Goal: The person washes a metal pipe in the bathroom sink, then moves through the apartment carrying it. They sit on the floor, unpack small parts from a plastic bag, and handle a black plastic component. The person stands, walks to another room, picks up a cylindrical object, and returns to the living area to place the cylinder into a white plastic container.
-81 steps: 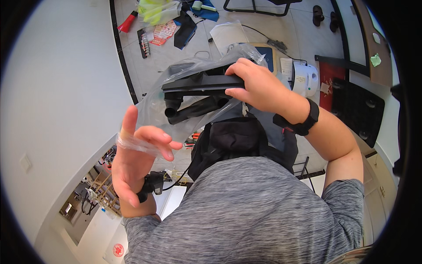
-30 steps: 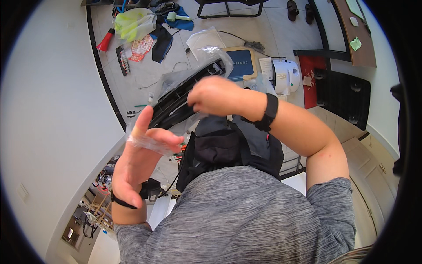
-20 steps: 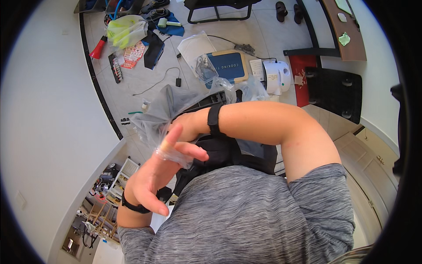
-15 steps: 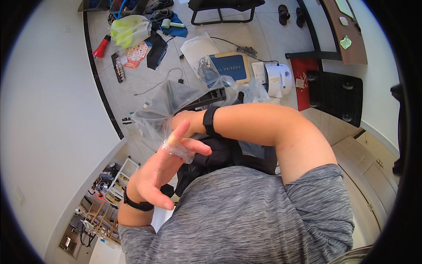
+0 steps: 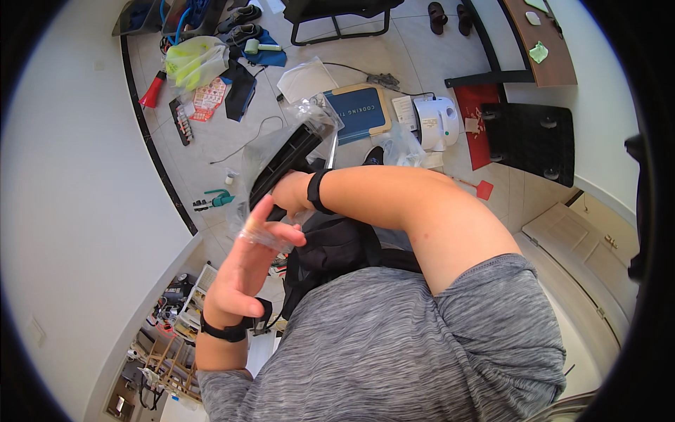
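Black part in the clear bag, just far of the left hand, could drop if the plastic loop round that wide grip tears; right hand grip hidden, can't tell.

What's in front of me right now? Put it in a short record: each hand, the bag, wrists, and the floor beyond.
Left hand: open, fingers spread, clear film across the fingers
Right hand: at the long black part; its grip is hidden
Clear plastic bag: around the black part
Wrists: black band on each
Floor beyond: blue board with tan border, with a white appliance to its right
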Demonstrator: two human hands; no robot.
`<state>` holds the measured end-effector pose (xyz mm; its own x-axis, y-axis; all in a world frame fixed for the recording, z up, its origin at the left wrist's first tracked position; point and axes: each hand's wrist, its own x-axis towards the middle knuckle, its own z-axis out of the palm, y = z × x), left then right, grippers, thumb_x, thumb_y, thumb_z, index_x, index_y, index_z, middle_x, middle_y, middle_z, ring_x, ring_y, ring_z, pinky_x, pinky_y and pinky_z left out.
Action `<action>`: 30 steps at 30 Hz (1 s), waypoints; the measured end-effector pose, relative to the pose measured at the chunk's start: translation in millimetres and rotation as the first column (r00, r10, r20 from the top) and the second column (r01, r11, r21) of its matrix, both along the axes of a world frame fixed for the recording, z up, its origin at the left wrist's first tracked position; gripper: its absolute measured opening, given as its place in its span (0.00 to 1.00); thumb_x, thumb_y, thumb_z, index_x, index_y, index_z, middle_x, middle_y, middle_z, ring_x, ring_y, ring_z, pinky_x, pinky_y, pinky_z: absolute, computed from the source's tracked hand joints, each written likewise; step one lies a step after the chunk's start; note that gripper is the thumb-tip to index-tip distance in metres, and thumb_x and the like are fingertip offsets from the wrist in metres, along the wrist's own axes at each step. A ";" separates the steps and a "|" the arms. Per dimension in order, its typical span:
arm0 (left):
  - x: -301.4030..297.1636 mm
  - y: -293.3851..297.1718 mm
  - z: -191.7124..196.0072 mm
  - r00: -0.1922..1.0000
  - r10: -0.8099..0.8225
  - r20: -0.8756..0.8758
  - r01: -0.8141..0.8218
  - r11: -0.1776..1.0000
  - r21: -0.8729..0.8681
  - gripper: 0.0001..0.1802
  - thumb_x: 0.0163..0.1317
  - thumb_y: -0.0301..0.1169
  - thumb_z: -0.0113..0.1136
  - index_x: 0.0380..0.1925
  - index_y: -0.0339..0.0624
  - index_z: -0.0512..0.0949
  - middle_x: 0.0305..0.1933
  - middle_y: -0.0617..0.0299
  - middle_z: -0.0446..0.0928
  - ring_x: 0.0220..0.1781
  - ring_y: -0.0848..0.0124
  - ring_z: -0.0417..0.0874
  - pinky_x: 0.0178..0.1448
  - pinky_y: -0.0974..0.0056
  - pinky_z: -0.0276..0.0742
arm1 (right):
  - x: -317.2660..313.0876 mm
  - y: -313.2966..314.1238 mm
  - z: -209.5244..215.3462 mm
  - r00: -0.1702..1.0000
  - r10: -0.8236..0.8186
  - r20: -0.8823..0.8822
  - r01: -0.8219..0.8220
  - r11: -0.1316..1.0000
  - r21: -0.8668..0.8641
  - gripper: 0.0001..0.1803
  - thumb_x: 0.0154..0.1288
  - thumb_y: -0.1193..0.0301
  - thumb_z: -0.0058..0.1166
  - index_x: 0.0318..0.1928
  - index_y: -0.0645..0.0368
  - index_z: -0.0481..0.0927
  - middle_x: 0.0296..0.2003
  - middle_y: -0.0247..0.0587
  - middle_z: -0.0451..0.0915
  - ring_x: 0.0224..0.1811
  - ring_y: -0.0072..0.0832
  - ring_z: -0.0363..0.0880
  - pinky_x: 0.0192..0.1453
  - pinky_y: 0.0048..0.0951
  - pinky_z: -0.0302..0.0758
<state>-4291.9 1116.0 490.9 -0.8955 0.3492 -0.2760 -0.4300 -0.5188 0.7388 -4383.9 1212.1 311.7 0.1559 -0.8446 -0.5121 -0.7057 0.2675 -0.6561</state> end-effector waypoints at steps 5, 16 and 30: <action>6.6 -4.2 -4.4 0.993 0.107 0.039 -0.106 0.993 -0.044 0.70 0.34 0.51 0.78 0.72 0.41 0.43 0.55 0.54 0.71 0.60 0.61 0.71 0.72 0.52 0.52 | 7.9 -0.2 -1.7 0.990 -0.133 0.048 0.135 0.991 -0.026 0.16 0.60 0.67 0.50 0.46 0.61 0.78 0.42 0.50 0.81 0.46 0.47 0.80 0.51 0.43 0.75; 3.6 -28.9 -5.2 0.949 0.307 0.072 -0.298 0.947 -0.119 0.61 0.43 0.53 0.70 0.69 0.35 0.47 0.51 0.57 0.70 0.57 0.64 0.71 0.73 0.52 0.51 | -74.8 26.3 47.2 0.769 -0.457 0.446 0.553 0.827 -0.107 0.21 0.50 0.66 0.65 0.46 0.57 0.78 0.38 0.45 0.82 0.43 0.38 0.80 0.47 0.36 0.74; 10.9 -42.6 -1.3 0.934 0.356 -0.020 -0.355 0.926 -0.127 0.56 0.45 0.48 0.70 0.70 0.37 0.51 0.54 0.58 0.72 0.55 0.66 0.70 0.65 0.60 0.58 | -133.6 191.5 53.9 -0.521 -0.061 0.851 0.840 0.137 0.524 0.18 0.71 0.60 0.46 0.54 0.55 0.74 0.51 0.36 0.78 0.55 0.32 0.74 0.63 0.36 0.66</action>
